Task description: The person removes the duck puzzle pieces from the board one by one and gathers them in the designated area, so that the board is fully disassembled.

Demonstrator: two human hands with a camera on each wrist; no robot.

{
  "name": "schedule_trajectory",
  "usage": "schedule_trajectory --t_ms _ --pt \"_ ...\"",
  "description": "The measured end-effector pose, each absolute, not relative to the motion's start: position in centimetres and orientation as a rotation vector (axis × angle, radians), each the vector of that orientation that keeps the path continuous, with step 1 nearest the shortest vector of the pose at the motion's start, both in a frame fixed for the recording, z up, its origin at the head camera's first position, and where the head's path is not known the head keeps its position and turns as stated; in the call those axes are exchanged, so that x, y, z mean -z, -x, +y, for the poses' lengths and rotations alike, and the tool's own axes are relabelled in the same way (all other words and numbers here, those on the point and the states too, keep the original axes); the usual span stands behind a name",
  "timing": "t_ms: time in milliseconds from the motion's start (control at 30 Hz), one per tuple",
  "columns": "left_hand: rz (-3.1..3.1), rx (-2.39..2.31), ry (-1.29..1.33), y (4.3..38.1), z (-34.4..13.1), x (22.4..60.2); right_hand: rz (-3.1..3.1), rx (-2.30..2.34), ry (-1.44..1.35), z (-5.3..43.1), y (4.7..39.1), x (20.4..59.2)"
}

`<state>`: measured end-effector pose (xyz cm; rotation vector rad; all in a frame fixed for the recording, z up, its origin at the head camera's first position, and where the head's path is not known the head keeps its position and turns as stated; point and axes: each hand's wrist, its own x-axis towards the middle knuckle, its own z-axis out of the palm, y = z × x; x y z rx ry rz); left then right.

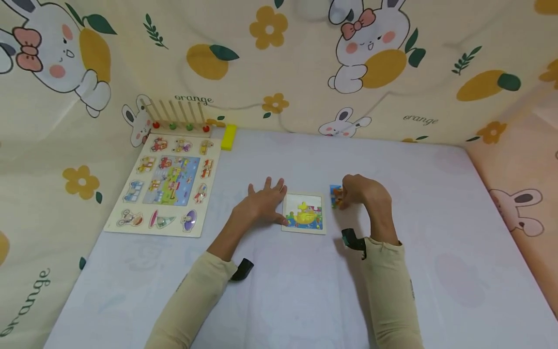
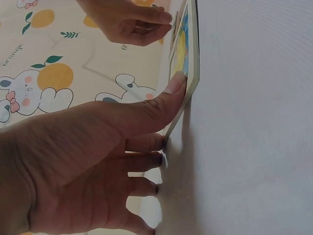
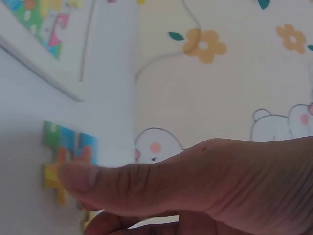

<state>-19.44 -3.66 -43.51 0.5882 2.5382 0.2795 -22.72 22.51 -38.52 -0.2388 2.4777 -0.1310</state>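
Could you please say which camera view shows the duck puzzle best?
The head view: the duck puzzle shows almost whole from above. The left wrist view has it nearly edge-on; the right wrist view, only a corner.

Cream wall cloth (image 1: 296, 63) printed with rabbits (image 1: 352, 75), oranges (image 1: 205, 64), flowers (image 1: 259, 28); white-covered table (image 1: 427, 203) below.

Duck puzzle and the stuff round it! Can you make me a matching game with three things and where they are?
1. Duck puzzle
2. Loose puzzle pieces
3. Yellow block

A. At the fingertips of the right hand
B. Beside the peg rack
C. Touched by the thumb of the left hand

Pairs: 1-C, 2-A, 3-B
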Motion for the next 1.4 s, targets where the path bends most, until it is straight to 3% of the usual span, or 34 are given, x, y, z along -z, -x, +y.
schedule_trajectory --t_ms 267,600,1400 --pt "2.526 -0.265 -0.601 19.5 -3.5 43.4 2.528 0.349 0.517 22.5 22.0 37.0" --pt "2.498 -0.259 -0.620 19.3 -3.4 43.4 2.462 0.330 0.752 18.6 20.6 40.0" --pt "2.530 -0.254 -0.585 19.3 -3.5 43.6 2.645 0.428 0.793 17.4 19.1 42.1"
